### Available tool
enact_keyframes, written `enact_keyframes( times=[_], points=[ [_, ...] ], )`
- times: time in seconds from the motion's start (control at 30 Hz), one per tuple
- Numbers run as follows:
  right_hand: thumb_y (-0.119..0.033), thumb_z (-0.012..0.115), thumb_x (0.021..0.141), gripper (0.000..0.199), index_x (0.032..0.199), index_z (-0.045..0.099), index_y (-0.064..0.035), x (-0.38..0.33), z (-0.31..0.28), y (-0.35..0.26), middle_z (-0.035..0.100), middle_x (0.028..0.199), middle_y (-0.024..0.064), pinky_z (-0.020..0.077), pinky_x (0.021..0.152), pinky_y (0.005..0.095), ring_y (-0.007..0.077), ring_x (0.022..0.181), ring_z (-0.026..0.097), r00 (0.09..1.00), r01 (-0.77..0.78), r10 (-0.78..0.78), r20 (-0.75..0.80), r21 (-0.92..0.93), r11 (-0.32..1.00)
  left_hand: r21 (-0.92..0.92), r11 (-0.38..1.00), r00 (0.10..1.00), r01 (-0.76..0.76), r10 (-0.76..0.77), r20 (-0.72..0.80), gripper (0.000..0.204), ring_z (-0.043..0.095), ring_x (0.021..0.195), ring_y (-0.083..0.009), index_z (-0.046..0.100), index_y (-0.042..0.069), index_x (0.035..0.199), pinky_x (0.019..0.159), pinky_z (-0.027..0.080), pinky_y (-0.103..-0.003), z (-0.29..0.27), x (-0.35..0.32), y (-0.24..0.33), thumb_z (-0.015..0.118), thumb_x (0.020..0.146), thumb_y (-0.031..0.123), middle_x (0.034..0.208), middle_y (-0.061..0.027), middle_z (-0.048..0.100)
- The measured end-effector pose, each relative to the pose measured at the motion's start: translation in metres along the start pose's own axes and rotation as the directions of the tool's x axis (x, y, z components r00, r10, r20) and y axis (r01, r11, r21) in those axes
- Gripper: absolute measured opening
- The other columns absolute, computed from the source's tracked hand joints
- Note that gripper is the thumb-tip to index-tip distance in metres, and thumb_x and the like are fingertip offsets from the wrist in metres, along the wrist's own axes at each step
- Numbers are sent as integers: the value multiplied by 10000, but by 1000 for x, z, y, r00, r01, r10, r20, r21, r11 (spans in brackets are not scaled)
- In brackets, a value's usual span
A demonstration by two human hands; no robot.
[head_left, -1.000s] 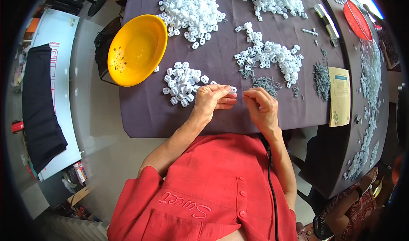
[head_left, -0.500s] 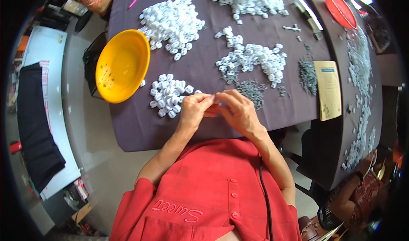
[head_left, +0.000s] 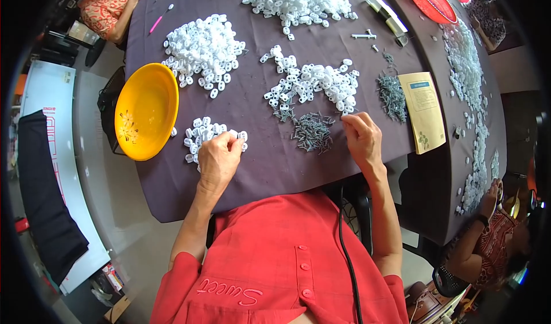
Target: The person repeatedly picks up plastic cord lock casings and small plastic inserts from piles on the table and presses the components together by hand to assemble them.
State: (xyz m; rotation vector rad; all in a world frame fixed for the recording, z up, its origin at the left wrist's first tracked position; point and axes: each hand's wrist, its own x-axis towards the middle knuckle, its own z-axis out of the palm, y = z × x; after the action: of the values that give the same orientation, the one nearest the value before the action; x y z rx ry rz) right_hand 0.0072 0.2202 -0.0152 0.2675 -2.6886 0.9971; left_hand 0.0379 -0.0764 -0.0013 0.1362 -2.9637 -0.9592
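small white plastic pieces [head_left: 202, 136] lie in a loose cluster on the desk [head_left: 258, 169] just beside the yellow bowl [head_left: 146, 110], and your left hand [head_left: 219, 159] rests at the right edge of that cluster, fingers curled down with the tips touching or pinching a piece near the thumb; whether one is truly held you cannot tell from here. your right hand [head_left: 361, 137] lies well apart from it, fingers bent and tips down at the lower edge of the larger white heap [head_left: 313, 83], close to the dark pile of small metal pins [head_left: 311, 132]; it looks loosely closed, though what it has, if anything, is hidden. by the look of it you are in the picking step, each hand fetching one part. the next move likely calls for a clean pinch on a single pin without dragging its neighbours, then bringing both hands together over the bare cloth between the heaps, with the white piece turned so its opening faces the pin.
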Motion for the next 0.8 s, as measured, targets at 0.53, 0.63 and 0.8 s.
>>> enact_keyframes(
  times=[0.53,0.63,0.8],
  points=[
    [-88,555,785,61,806,513,-50,14,19,-2,503,800,114,431,613,386,300,751,540,993,43,-8,118,-298,954,-208,935,958,-287,281,-58,86,608,606,-254,634,31,725,552,467,-326,51,32,57,638,736,116,700,-123,622],
    [-56,538,788,65,812,481,-38,4,15,-2,495,797,125,421,607,392,311,742,531,997,37,-23,69,-209,977,-161,928,941,-335,319,-114,63,601,651,-272,646,48,755,588,475,-347,65,51,68,624,732,103,730,-121,609],
    [28,512,776,87,836,476,-23,-8,9,-7,492,746,133,419,601,370,310,682,525,997,64,-65,-49,-11,998,-27,952,946,-306,301,-117,71,581,687,-275,621,75,728,606,462,-373,86,71,78,642,716,142,725,-95,566]
  ],
)
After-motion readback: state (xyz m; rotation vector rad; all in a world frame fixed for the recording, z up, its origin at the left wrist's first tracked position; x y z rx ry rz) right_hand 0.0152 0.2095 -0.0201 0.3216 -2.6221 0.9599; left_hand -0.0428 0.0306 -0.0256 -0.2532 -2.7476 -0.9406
